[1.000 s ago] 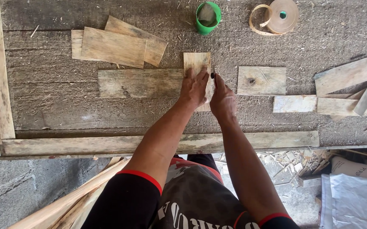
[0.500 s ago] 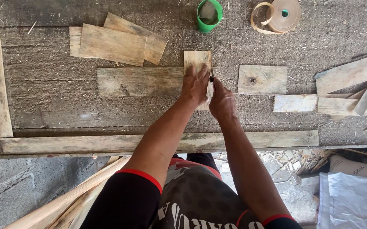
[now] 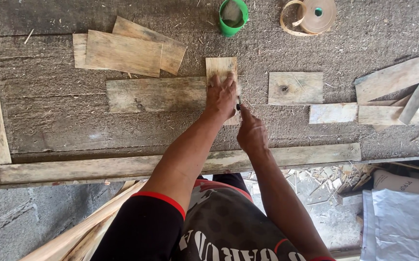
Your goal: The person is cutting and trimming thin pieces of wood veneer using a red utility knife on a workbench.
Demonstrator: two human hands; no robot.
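A: Where is the small upright board (image 3: 221, 67) found, and how is it held?

B: It is laid on the grey desk (image 3: 64, 125), with its left edge against the right end of a long flat plank (image 3: 155, 94). It is pressed down by the left hand (image 3: 221, 95), which is spread flat with the fingers on its face.

A: And the right hand (image 3: 251, 134)?

B: It is curled narrow around a thin dark tool (image 3: 239, 104), of which only the tip is seen, just at the board's right edge. Contact between tip and wood cannot be told.

A: What is noted around the work?

B: A stack of three loose boards (image 3: 122, 50) is seen up left. A knotted square board (image 3: 295, 87) is set to the right, apart from the hands. Further right, several strips (image 3: 393, 104) are piled crosswise. A green cup (image 3: 233, 17) and a roll of tan banding (image 3: 312, 14) are placed along the far side. A long rail (image 3: 98, 169) is fixed along the near edge, and both forearms are passed over it.
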